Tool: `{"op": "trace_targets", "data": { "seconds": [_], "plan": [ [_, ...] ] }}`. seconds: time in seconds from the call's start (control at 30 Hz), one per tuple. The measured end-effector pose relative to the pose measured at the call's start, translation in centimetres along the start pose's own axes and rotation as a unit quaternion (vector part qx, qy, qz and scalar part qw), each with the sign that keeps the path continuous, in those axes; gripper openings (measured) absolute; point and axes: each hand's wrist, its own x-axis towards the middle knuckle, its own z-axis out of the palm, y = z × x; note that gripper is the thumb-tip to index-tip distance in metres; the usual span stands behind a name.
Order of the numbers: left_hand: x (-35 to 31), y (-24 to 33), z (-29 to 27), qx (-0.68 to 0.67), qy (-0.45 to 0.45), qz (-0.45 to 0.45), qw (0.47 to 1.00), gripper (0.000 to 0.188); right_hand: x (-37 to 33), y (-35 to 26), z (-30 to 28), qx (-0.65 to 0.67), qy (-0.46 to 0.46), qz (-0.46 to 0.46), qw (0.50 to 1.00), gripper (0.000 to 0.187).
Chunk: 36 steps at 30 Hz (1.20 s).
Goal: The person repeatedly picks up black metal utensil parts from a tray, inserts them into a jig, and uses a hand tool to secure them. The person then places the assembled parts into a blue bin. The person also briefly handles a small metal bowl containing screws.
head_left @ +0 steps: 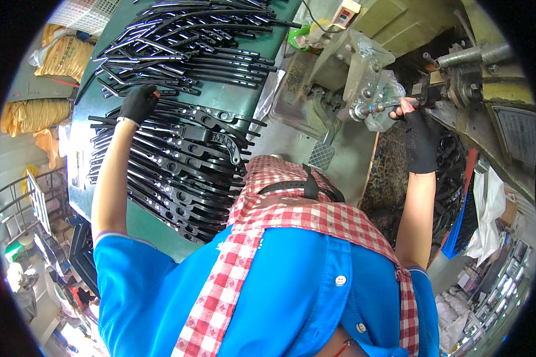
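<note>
My left hand [140, 106], in a black fingerless glove, is over the green table at the left. Its fingers are curled at the end of a black metal rod [171, 92] in the upper heap. Right below it lie several rows of black metal parts [187, 160] with rounded, holed brackets at their right ends. My right hand [421, 140], gloved the same way, reaches to the machine at the right. Its thumb and fingers close round a thin shiny metal bar [387, 106] at the machine's fittings; its far end is partly covered by the fingers.
The green table [155, 223] carries a large heap of black rods [178, 41] at its far end. A metal foot pedal [322, 154] stands between table and machine. Clear plastic [382, 116] hangs under the bar. Dark parts [449, 184] fill a space below my right forearm.
</note>
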Motion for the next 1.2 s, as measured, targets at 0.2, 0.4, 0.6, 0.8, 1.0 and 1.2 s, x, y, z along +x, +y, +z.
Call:
{"op": "trace_targets", "data": {
  "seconds": [0.2,0.4,0.6,0.8,1.0,1.2],
  "plan": [
    [5.3,-8.4,5.3,0.048,-0.152,0.059,0.985,0.027,-0.5,1.0,1.9,0.039,-0.009,-0.064,0.997,0.018],
    [6.5,-9.6,4.1,0.173,-0.163,0.134,0.962,0.025,-2.6,3.8,0.5,-0.107,0.093,-0.119,0.983,0.023],
    [4.6,-9.8,3.7,0.059,-0.024,0.172,0.983,0.037,-8.3,16.8,-24.7,-0.034,0.214,-0.094,0.972,0.015],
    [1.3,-3.2,2.1,-0.272,-0.028,0.096,0.957,0.027,-11.2,12.7,-36.6,-0.709,0.219,0.211,0.637,0.052],
    [1.5,9.4,-2.8,-0.112,-0.014,0.288,0.951,0.033,-10.1,18.6,-41.9,-0.431,0.387,0.013,0.815,0.044],
    [1.1,18.8,-5.0,-0.148,0.036,0.310,0.938,0.021,-8.1,10.6,-28.8,-0.170,0.289,-0.174,0.926,0.029]
  ]
}}
